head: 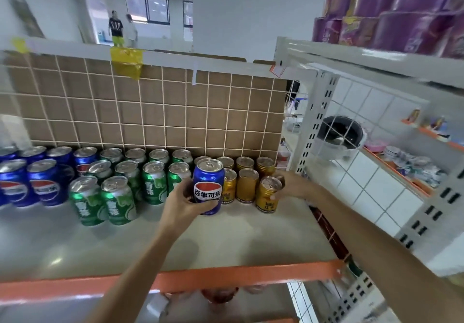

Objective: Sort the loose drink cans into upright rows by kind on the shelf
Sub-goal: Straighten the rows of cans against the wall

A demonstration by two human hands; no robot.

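I have the left hand (184, 198) wrapped round a blue Pepsi can (208, 187), its grip curled about the lower body, the can upright and, I judge, lifted just clear of the shelf (226, 242) in front of the gold cans. My right hand (288, 184) pinches the front gold can (267, 194) from the side; that one stands upright on the shelf at the right end of its group. Rows are largely formed: blue Pepsi cans (32, 179) at the far left, green Sprite cans (120, 184) in the middle, gold cans (244, 177) on the right. So the step in hand looks like moving a stray Pepsi out of the gold group. Next I would carry it left, over the green cans, and set it upright beside the other blue ones, taking care not to knock the front green pair, which looks tilted.
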